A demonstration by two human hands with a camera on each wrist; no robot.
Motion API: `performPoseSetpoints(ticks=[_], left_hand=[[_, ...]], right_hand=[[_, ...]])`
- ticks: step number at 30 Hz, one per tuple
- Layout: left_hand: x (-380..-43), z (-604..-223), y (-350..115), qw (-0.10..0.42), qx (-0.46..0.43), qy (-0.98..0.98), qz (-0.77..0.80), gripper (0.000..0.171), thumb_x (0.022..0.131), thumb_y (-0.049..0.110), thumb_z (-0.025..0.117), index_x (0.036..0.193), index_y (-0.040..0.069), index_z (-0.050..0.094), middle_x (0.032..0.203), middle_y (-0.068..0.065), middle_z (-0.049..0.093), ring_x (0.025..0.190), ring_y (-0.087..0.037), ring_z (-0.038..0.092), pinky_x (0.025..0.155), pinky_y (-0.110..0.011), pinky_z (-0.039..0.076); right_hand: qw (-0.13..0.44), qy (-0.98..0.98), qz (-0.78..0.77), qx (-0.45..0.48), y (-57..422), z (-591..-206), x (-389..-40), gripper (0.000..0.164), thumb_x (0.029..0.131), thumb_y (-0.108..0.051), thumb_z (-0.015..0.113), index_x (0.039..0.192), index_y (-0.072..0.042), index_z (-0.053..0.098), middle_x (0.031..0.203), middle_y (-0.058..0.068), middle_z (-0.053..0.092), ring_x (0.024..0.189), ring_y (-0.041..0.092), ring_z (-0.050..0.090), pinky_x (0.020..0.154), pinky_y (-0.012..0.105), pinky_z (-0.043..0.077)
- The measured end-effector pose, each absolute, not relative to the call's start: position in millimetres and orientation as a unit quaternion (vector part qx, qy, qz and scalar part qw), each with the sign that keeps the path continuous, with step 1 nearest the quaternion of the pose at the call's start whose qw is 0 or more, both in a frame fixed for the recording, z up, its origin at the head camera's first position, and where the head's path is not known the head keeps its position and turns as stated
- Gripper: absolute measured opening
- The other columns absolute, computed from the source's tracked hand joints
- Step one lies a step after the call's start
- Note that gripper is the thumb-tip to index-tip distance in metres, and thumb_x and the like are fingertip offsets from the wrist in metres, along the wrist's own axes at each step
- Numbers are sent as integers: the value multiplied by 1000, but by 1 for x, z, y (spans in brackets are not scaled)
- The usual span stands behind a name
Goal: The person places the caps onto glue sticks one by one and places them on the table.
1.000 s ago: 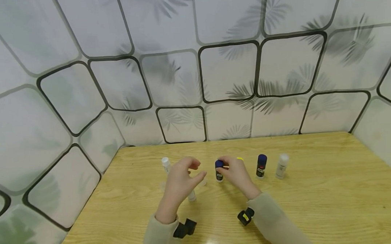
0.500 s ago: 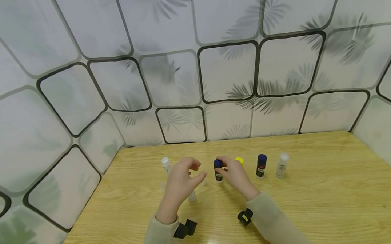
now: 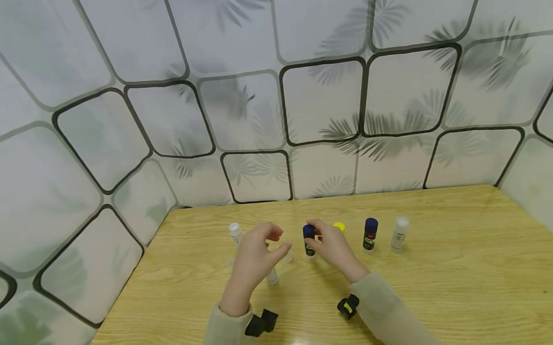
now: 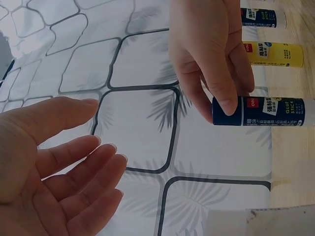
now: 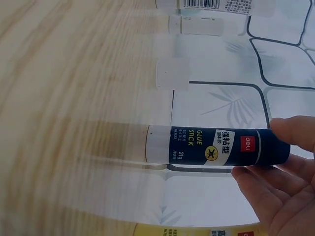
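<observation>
Best seen from the left wrist: a yellow stick (image 4: 275,54), reduced in the head view to a bit of yellow behind the right hand (image 3: 332,242) and in the right wrist view to a strip along the lower edge. Only in the right wrist view: a barcoded white item (image 5: 216,5) at the upper edge, and "21g" on the dark blue glue stick (image 5: 214,146). Readable in both wrist views, too small from the head: "deli" and "GLUE STICK" on the same label. Grip of the right hand clamped on the blue cap, between thumb and fingers; grip of the left hand (image 3: 253,250) apart, thumb and fingertips well separated, near a short white piece (image 3: 288,257). Glue stick near the middle of the worktop (image 3: 461,267), between left hand and yellow stick; upright, cap up, white base down, long axis close to vertical. Sideways in the wrist views, cap to the left in the left one, to the right in the right one. Base touching the wood or just clear, hard to tell. Farther right, a second blue stick (image 3: 370,235) and a white stick (image 3: 399,234). Underneath, grained yellow wood with glare; beyond, a pale wall covering (image 3: 322,101) with rounded dark outlines and grey palm leaves.
</observation>
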State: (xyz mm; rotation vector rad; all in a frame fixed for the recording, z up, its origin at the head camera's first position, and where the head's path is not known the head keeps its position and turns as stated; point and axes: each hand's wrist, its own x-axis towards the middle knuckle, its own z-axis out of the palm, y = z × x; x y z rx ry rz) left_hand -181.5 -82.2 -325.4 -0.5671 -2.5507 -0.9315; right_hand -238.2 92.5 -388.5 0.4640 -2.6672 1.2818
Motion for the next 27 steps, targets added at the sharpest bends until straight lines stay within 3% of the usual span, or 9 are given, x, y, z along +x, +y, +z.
performPoseSetpoints(ticks=[12, 27], left_hand=[[-182, -327, -84, 164, -198, -908, -331, 22, 76, 19, 70, 91, 6, 61, 86, -4, 60, 79, -17, 56, 66, -30, 47], [-195, -333, -110, 103, -218, -913, -329, 25, 76, 18, 70, 97, 8, 61, 93, -2, 60, 87, -17, 56, 73, -35, 46]], right_hand=[[114, -890, 413, 159, 99, -375, -226, 46, 83, -15, 62, 125, -3, 48, 120, 15, 52, 106, 30, 51, 81, 39, 46], [160, -871, 427, 184, 137, -355, -211, 39, 80, -6, 65, 116, 3, 54, 114, 17, 55, 102, 30, 53, 80, 39, 46]])
